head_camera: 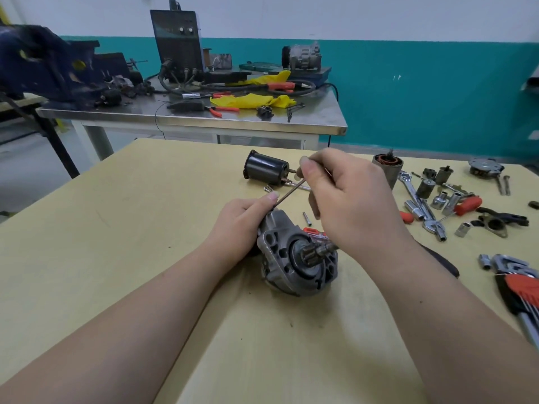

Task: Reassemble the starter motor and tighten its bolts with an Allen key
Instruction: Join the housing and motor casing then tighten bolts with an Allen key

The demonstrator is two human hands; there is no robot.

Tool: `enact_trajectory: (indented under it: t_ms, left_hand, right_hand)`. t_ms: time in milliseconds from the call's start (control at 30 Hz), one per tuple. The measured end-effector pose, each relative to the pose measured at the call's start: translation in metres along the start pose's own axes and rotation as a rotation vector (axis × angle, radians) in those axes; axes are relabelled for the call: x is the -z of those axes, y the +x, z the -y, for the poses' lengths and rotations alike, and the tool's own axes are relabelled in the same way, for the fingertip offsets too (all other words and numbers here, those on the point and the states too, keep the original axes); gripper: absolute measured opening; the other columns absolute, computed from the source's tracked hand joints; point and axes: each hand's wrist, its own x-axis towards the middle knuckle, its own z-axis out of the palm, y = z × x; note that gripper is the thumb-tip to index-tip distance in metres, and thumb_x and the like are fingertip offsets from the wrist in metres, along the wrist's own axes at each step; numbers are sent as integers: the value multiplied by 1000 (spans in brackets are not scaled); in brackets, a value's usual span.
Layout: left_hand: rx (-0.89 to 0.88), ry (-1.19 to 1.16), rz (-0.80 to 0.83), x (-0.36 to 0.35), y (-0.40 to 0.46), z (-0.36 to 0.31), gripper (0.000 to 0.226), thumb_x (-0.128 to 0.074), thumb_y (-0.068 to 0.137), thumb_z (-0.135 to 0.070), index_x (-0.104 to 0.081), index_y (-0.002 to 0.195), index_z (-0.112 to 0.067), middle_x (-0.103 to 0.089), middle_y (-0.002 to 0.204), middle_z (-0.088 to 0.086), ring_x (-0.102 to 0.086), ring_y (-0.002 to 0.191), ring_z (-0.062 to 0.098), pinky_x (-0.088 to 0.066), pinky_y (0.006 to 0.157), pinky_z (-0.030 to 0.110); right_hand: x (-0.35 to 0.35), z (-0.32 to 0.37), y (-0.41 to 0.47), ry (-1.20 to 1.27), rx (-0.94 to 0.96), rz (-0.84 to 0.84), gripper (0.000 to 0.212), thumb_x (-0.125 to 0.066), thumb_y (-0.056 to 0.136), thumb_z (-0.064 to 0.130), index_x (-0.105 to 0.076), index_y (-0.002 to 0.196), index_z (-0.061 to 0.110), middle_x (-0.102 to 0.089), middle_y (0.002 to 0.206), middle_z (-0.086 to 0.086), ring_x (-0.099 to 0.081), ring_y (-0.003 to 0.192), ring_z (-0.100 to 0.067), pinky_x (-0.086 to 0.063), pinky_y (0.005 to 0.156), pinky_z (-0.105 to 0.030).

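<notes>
The grey starter motor housing (294, 258) lies on the yellow table (145, 228), pinion gear facing me. My left hand (242, 225) grips its far upper end. My right hand (350, 199) pinches a thin dark Allen key (288, 193) that slants down to the housing's top, right by my left thumb. A black cylindrical solenoid (267, 168) lies on its side just behind my hands. The armature (389, 167) with copper windings stands to the right of it, partly hidden by my right hand.
Sockets, wrenches and a red-handled tool (466, 206) are scattered at the right. An Allen key set in a red holder (522, 290) lies near the right edge. Small bolts (306, 218) rest between my hands. A steel bench (204, 118) with tools stands behind.
</notes>
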Motion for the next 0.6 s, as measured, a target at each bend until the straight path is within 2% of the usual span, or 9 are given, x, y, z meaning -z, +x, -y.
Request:
enact_trajectory:
  t_ms: [100, 167, 233, 267, 333, 400, 500, 600]
  left_hand:
    - [-7, -22, 45, 2, 1, 0, 71, -55, 96, -58, -53, 75, 9, -49, 69, 10, -45, 67, 18, -36, 71, 38]
    - [-17, -34, 60, 2, 2, 0, 73, -54, 97, -57, -57, 81, 14, -53, 72, 13, -48, 70, 21, -38, 73, 39]
    - [-27, -39, 68, 3, 2, 1, 71, -54, 97, -56, -61, 83, 13, -56, 73, 14, -51, 69, 21, -39, 72, 39]
    - [-29, -42, 83, 3, 2, 0, 70, -54, 96, -56, -62, 83, 12, -57, 72, 13, -52, 69, 20, -40, 71, 38]
    - [-27, -43, 125, 5, 3, -2, 68, -56, 94, -57, -63, 83, 10, -61, 72, 9, -54, 68, 18, -42, 70, 35]
    - [-39, -32, 164, 6, 4, -4, 66, -57, 89, -59, -67, 82, 6, -66, 75, 10, -58, 71, 17, -44, 68, 32]
    - [-63, -18, 222, 4, 3, -2, 50, -55, 94, -48, -74, 80, -4, -70, 80, 21, -62, 74, 17, -48, 69, 27]
    - [-36, -61, 254, 2, 3, -1, 38, -54, 96, -40, -77, 75, -17, -69, 72, 6, -60, 65, 10, -48, 62, 20]
  right_hand:
    - [2, -9, 0, 218, -16, 24, 21, -59, 108, 30, -77, 98, 26, -70, 68, 6, -61, 62, -9, -48, 59, -30]
    - [0, -8, -1, 405, -43, 70, 19, -61, 107, 29, -80, 108, 25, -76, 88, 8, -67, 77, -9, -53, 61, -24]
    - [-2, -9, -2, 569, -67, 166, 26, -56, 108, 33, -79, 119, 26, -78, 111, 10, -68, 96, -21, -57, 66, -32]
    - [-3, -10, -2, 616, -70, 220, 30, -52, 110, 37, -78, 121, 27, -77, 117, 8, -65, 99, -28, -55, 67, -35]
    - [-5, -11, -3, 666, -77, 286, 38, -43, 110, 45, -76, 121, 28, -79, 113, 0, -57, 88, -26, -45, 66, -28]
    - [-5, -14, -4, 748, -94, 306, 40, -40, 110, 43, -73, 116, 21, -76, 100, -11, -48, 78, -23, -37, 62, -26]
    - [-6, -17, -5, 836, -87, 330, 35, -39, 108, 32, -67, 105, 12, -67, 89, -17, -49, 77, -30, -37, 62, -36]
    - [-4, -18, -8, 934, -77, 374, 36, -32, 106, 30, -63, 107, 10, -65, 89, -19, -53, 76, -30, -41, 60, -36]
